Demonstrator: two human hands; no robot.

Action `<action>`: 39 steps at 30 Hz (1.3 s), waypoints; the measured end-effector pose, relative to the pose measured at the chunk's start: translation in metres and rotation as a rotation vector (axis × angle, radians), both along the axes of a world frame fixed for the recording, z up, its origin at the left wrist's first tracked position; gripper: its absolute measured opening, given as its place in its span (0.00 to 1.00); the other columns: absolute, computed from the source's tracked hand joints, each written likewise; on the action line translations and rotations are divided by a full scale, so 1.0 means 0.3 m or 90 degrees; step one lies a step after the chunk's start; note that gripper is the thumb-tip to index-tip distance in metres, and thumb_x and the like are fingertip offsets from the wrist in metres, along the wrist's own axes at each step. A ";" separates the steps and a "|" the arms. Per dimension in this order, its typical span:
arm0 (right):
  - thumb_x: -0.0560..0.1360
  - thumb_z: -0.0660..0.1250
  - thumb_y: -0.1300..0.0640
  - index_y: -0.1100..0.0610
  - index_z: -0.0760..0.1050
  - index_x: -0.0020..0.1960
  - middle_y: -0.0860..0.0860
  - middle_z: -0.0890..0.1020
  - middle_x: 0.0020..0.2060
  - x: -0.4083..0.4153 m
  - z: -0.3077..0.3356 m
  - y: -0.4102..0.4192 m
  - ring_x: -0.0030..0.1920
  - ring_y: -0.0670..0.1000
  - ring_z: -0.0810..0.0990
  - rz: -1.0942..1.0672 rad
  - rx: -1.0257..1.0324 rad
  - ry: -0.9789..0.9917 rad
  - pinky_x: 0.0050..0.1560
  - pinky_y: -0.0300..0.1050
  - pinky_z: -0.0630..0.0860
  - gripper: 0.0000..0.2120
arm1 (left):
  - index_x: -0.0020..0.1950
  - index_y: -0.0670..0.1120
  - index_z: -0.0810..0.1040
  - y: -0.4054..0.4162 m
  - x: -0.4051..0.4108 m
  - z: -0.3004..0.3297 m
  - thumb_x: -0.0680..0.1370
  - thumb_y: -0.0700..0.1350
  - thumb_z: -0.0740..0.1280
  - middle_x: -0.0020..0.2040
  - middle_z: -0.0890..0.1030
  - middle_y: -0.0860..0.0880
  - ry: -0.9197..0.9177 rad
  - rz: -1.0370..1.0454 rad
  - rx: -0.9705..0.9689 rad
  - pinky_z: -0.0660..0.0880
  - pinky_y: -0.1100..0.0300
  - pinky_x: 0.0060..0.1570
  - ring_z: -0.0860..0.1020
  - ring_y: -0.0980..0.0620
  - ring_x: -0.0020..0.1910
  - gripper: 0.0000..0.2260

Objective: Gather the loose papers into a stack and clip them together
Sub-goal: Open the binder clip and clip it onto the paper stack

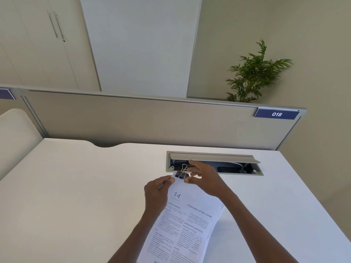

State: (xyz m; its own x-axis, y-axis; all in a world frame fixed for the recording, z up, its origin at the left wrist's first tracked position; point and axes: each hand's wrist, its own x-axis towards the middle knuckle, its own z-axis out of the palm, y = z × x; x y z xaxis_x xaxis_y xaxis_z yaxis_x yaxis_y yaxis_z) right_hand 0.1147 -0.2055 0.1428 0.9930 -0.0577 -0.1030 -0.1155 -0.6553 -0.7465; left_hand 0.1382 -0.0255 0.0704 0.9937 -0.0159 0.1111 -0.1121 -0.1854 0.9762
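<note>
Holding the papers (187,223), the left hand (157,188) pinched their corner; the right hand (204,179) gripped the clip (181,173) there; nearly done, it seemed.

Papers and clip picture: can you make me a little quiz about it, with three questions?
1. True or false: the black binder clip sits on the far edge of the stack of papers.
2. Which hand pinches the papers just beside the clip: the left hand or the right hand?
3. Fill in the blank: the blue sign on the desk divider reads ___.

Key:
1. True.
2. The left hand; the right hand is at the clip.
3. 018.
</note>
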 end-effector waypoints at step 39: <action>0.76 0.69 0.62 0.57 0.81 0.54 0.51 0.87 0.46 -0.191 -0.235 0.118 0.46 0.53 0.87 -0.192 0.398 0.002 0.44 0.45 0.83 0.07 | 0.45 0.45 0.84 0.228 0.117 0.151 0.77 0.42 0.71 0.45 0.85 0.46 0.265 0.103 -0.198 0.78 0.51 0.47 0.81 0.44 0.43 0.03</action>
State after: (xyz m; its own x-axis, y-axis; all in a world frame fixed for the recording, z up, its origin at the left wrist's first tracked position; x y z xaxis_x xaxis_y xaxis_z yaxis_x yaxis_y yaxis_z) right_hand 0.0574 -0.1699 0.0722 0.9426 -0.2597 -0.2100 -0.2279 -0.0404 -0.9728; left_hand 0.1733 0.0429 0.1159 0.9420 0.1116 -0.3165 0.3010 0.1360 0.9439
